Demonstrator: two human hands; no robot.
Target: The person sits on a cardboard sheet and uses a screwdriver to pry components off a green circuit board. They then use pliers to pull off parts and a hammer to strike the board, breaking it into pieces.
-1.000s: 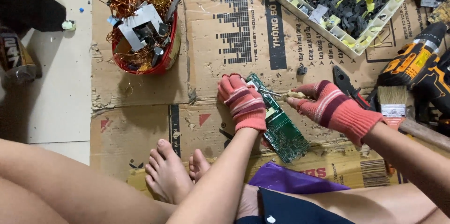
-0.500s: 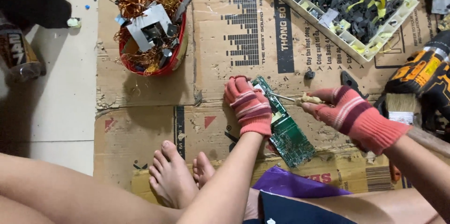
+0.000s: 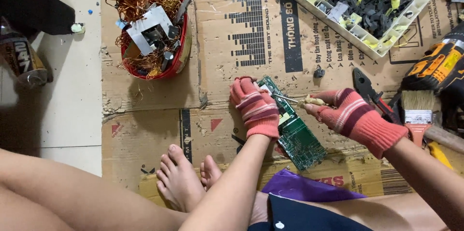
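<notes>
Circuit board (image 3: 296,134) at cardboard (image 3: 145,129) centre, pinned flat under left hand (image 3: 255,108), fingers together. Right hand (image 3: 349,115) clamped on screwdriver (image 3: 295,100); keep tip low, lever gently.

Hidden and cut off

Your left hand (image 3: 254,107) covers part of the circuit board (image 3: 292,129); the picture's edge crops the parts tray (image 3: 338,25) and drill (image 3: 437,66).
</notes>
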